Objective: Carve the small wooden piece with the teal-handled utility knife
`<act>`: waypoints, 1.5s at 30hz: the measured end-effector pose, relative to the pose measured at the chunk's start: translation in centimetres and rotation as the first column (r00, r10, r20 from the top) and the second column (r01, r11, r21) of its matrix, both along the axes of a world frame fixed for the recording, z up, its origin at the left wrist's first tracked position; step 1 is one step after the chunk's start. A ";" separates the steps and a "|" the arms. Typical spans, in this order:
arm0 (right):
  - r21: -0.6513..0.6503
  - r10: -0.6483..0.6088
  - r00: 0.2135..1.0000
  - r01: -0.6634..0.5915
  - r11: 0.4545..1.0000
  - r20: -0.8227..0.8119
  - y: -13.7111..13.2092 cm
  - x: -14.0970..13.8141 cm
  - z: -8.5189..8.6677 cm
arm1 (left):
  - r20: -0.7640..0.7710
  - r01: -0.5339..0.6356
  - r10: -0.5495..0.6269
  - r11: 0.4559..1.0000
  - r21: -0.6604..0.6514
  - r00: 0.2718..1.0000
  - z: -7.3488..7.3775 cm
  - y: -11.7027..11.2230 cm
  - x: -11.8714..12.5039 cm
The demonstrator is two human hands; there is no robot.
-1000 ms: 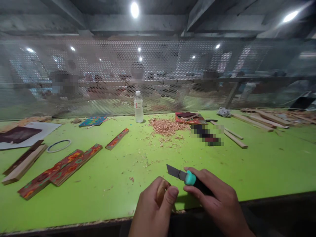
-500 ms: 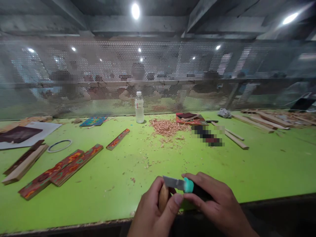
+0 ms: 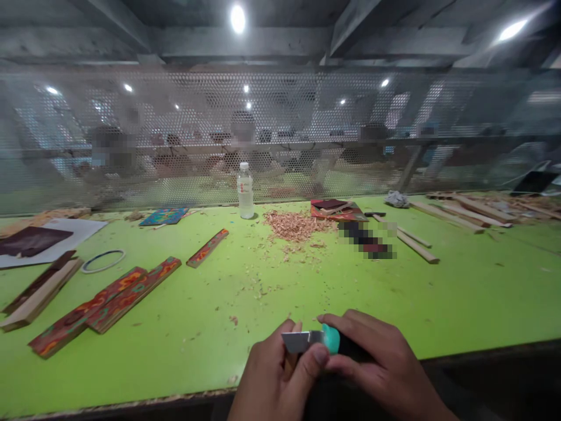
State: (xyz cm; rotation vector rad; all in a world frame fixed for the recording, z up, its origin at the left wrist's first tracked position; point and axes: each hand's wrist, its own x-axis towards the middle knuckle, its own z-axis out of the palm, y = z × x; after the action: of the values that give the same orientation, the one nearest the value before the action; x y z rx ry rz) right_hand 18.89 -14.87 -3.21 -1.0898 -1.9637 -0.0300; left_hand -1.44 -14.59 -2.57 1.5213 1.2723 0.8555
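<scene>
Near the front edge of the green table, my left hand (image 3: 280, 371) is closed around a small piece of wood (image 3: 290, 363), mostly hidden by the fingers and the blade. My right hand (image 3: 381, 356) grips a utility knife (image 3: 331, 339) with a black handle and a turquoise collar. Its broad metal blade points left and lies across the wood piece. The left thumb is up against the blade near the collar, and the two hands nearly meet there.
Wood shavings (image 3: 291, 226) are heaped mid-table, with a water bottle (image 3: 246, 193) behind. Patterned wooden strips (image 3: 135, 295) and a ring (image 3: 104, 261) lie left. Wood sticks (image 3: 416, 245) and a crumpled grey lump (image 3: 397, 199) are to the right. A perforated screen (image 3: 280, 117) stands at the back.
The knife has moved slightly left and down, its blade now crossing over the wood piece. The wood has tilted or sunk within my left hand, so less of it shows.
</scene>
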 end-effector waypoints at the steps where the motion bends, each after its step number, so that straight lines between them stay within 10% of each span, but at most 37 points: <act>1: 0.009 -0.003 1.000 0.003 1.000 0.004 0.0 0.0 0.0 | -0.008 0.002 -0.002 1.000 0.011 1.000 0.1 0.0 0.1; 10: -0.016 -0.159 0.983 0.159 0.987 -0.096 0.1 0.6 -1.1 | -0.068 0.051 -0.048 0.997 0.051 0.997 1.0 0.5 0.7; 20: -0.129 -0.147 0.982 0.131 0.983 -0.119 -0.1 0.1 -0.6 | 0.245 0.255 -0.217 0.957 -0.136 0.945 0.8 0.3 -0.7; 26: -0.140 -0.030 0.999 0.033 0.990 0.025 0.0 0.3 0.2 | 0.149 0.192 -0.204 0.977 0.088 0.968 -0.1 0.8 -0.6; 35: -0.081 -0.030 0.998 0.034 0.996 0.047 0.0 0.0 0.2 | -0.028 -0.004 0.006 0.998 0.056 1.000 -0.2 0.4 0.3; 45: 0.033 -0.112 0.993 0.111 0.993 0.031 0.0 -0.5 -0.1 | -0.011 0.080 -0.080 0.994 0.071 0.997 0.6 1.1 0.6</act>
State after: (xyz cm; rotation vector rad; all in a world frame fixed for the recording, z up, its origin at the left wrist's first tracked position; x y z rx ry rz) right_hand 18.40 -14.89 -3.35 -1.1843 -1.9234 -0.1387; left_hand -0.84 -13.51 -1.96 1.6225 1.1892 0.8515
